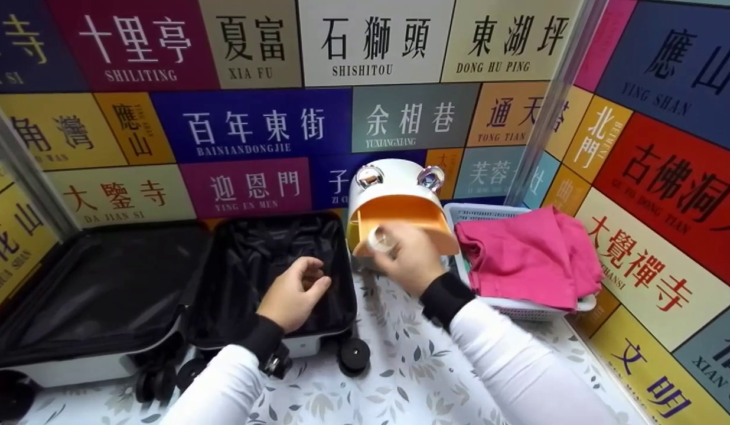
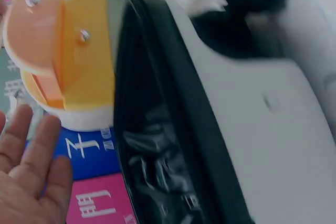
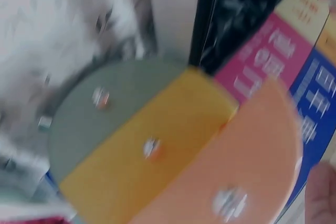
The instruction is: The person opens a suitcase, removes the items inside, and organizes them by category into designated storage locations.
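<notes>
A frog-shaped white storage box (image 1: 393,188) stands against the wall, its orange top drawer (image 1: 421,221) pulled out. Below that front, a yellow drawer (image 3: 152,148) and a green drawer (image 3: 113,103) with clear knobs show in the right wrist view. At the orange drawer's front left, my right hand (image 1: 409,257) pinches a small white ring-like thing (image 1: 380,239), blurred, perhaps a roll of tape. My left hand (image 1: 295,293) hovers over the near right part of an open black-lined suitcase (image 1: 264,236), fingers loosely bent and holding nothing. In the left wrist view its fingers (image 2: 39,150) look fairly straight.
Right of the box sits a light plastic basket (image 1: 527,310) with folded pink cloth (image 1: 530,254) in it. The suitcase's other half (image 1: 105,283) lies open at the left. A leaf-patterned white sheet (image 1: 394,366) covers the surface, and printed panels (image 1: 253,130) rise behind.
</notes>
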Available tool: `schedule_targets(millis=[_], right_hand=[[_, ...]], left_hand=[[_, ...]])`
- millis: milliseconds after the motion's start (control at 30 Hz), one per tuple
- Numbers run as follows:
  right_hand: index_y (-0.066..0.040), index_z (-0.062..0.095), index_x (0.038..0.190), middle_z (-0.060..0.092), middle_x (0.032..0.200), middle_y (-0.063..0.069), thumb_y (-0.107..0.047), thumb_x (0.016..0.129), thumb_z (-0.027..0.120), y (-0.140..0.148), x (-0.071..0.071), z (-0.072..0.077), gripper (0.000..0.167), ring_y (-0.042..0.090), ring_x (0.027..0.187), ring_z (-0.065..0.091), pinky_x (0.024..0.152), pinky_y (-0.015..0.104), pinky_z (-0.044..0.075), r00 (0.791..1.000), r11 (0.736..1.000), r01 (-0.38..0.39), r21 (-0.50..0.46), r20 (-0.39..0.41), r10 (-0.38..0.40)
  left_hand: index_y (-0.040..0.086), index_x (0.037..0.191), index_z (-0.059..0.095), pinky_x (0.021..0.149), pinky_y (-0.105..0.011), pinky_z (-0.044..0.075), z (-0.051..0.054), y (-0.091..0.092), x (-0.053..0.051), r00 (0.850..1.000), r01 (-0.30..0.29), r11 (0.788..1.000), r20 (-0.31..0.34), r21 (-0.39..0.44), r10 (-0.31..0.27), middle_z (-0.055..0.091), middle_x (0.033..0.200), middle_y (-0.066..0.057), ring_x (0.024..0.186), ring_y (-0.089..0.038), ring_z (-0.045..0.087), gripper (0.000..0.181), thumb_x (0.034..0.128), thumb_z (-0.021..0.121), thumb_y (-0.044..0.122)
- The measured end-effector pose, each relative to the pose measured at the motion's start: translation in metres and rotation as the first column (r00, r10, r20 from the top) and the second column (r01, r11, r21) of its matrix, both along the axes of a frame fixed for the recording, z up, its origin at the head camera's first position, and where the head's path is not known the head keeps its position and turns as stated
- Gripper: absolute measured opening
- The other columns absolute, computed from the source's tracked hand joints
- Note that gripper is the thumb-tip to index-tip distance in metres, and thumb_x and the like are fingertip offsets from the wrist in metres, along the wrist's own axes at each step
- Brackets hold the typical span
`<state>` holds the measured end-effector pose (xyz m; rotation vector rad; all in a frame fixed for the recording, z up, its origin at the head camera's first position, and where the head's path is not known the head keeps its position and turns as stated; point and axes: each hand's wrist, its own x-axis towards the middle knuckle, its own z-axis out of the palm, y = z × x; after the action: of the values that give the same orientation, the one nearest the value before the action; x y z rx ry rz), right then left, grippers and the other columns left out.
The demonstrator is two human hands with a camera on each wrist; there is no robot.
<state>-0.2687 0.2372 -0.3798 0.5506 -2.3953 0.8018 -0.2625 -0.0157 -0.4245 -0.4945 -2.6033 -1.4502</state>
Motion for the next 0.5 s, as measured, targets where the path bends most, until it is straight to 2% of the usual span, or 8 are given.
schedule_targets(millis=[133,233,400,500], right_hand=[[0.003,0.071,0.128,0.072,0.125,0.022,-0.014,0.089,0.078,0.027,-0.014,0.01,0.043,0.04,0.114,0.066,0.106,0.051,0.052,0.993,0.988,0.12,-0.093,0.014,-0.119],[0.005,0.069,0.129,0.07,0.127,0.026,-0.015,0.09,0.076,0.045,-0.023,0.01,0.045,0.045,0.113,0.064,0.105,0.056,0.05,0.983,0.978,0.184,-0.103,0.042,-0.18],[0.005,0.067,0.134,0.069,0.127,0.029,-0.02,0.095,0.071,0.064,-0.031,0.007,0.046,0.046,0.116,0.064,0.106,0.054,0.051,0.95,0.955,0.28,-0.094,0.168,-0.262],[0.003,0.067,0.135,0.069,0.127,0.029,-0.024,0.1,0.067,0.069,-0.034,0.008,0.045,0.043,0.117,0.066,0.105,0.052,0.053,0.933,0.95,0.301,-0.086,0.234,-0.274]], left_hand=[[0.009,0.135,0.063,0.108,-0.05,0.051,-0.008,-0.015,-0.005,0.999,-0.051,0.993,-0.023,-0.103,0.049,0.07,0.131,-0.014,0.123,-0.032,0.067,0.041,0.1007,0.071,0.029],[0.008,0.14,0.061,0.111,-0.051,0.048,-0.013,-0.025,-0.008,0.997,-0.079,0.986,-0.018,-0.145,0.077,0.067,0.137,-0.015,0.13,-0.035,0.063,0.047,0.1005,0.07,0.032],[0.007,0.142,0.058,0.112,-0.053,0.047,-0.021,-0.037,-0.012,0.995,-0.097,0.979,-0.004,-0.181,0.097,0.065,0.14,-0.018,0.132,-0.038,0.061,0.051,0.1007,0.07,0.034],[0.006,0.143,0.058,0.111,-0.054,0.048,-0.023,-0.042,-0.013,0.994,-0.106,0.975,-0.003,-0.195,0.107,0.064,0.14,-0.019,0.132,-0.039,0.061,0.051,0.1008,0.07,0.034]])
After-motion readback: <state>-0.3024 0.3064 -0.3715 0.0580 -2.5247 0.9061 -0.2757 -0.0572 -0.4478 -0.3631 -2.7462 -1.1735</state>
